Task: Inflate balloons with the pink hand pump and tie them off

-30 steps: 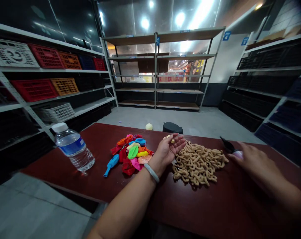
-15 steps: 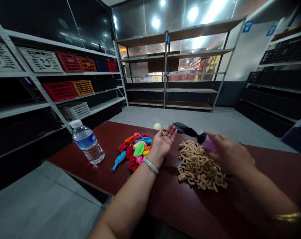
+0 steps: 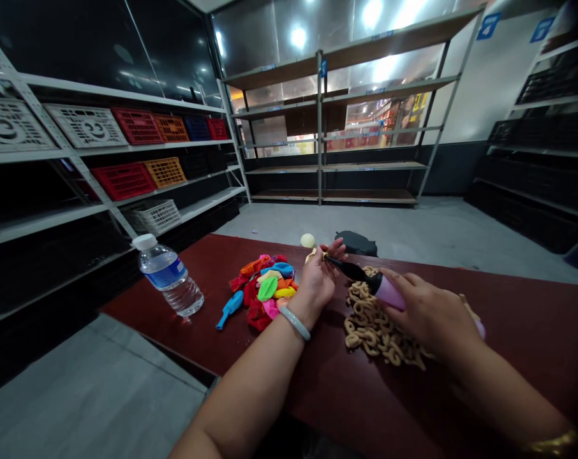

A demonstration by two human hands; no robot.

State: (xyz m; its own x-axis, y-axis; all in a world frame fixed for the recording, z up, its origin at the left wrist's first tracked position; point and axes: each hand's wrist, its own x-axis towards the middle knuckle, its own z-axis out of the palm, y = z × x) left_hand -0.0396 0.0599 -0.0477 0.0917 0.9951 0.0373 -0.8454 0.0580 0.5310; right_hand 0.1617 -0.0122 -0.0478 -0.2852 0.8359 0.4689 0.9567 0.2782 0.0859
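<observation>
My right hand (image 3: pixel 427 312) is wrapped round the purple body of a balloon pump (image 3: pixel 389 292), whose black tapered nozzle points left. At the nozzle's tip, my left hand (image 3: pixel 316 280) holds a small pale yellow balloon (image 3: pixel 311 255) with its thumb and fingers, palm turned up. Whether the nozzle sits inside the balloon's neck is too small to tell. Left of that hand lies a heap of limp coloured balloons (image 3: pixel 266 288). Beneath the pump and my right hand spreads a pile of tan curled, ring-like pieces (image 3: pixel 372 325), partly hidden by them.
A water bottle (image 3: pixel 170 277) with a white cap stands on the left of the dark red table (image 3: pixel 327 382). Beyond the far edge are a pale round ball (image 3: pixel 307 240) and a black bag (image 3: pixel 356 243). Shelves with crates (image 3: pixel 124 180) line the left wall.
My right hand has brought the pump left, so its nozzle now meets the balloon at my left fingers. My left hand has closed from a flat palm. The view has shifted slightly.
</observation>
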